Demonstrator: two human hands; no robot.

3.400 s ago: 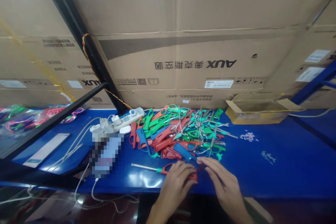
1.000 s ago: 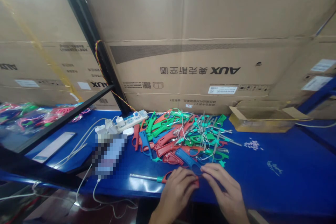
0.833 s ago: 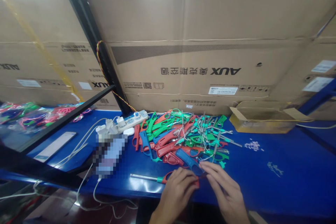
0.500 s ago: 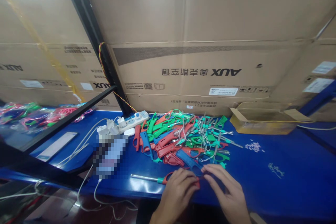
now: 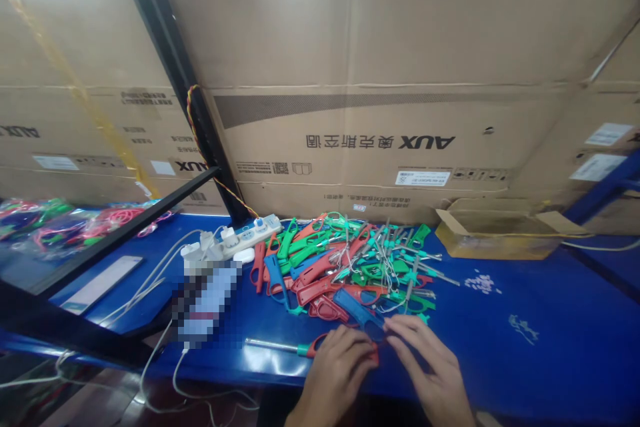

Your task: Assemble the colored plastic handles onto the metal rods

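Note:
A red lighter [image 5: 311, 348] with a green collar and a long metal tube lies at the table's front edge, its tube pointing left. My left hand [image 5: 340, 363] is wrapped over its red handle. Close by on the right, my right hand [image 5: 425, 363] has thumb and fingertips pinched near the handle's end; what they hold, if anything, is too small to tell. Just beyond my hands lies a blue handle shell [image 5: 356, 307], at the front of a pile of red, green and blue lighter parts [image 5: 320, 267] with metal tubes and thin wires.
An open carton [image 5: 500, 247] stands at the back right, with small pale bits [image 5: 483, 282] in front of it. A power strip [image 5: 253, 237], cables and a blurred phone [image 5: 210, 307] are left of the pile. A black metal frame [image 5: 185, 80] crosses the left side.
The whole view has shifted slightly. My hands keep nearly the same pose around the red lighter; no part of the pile has visibly moved.

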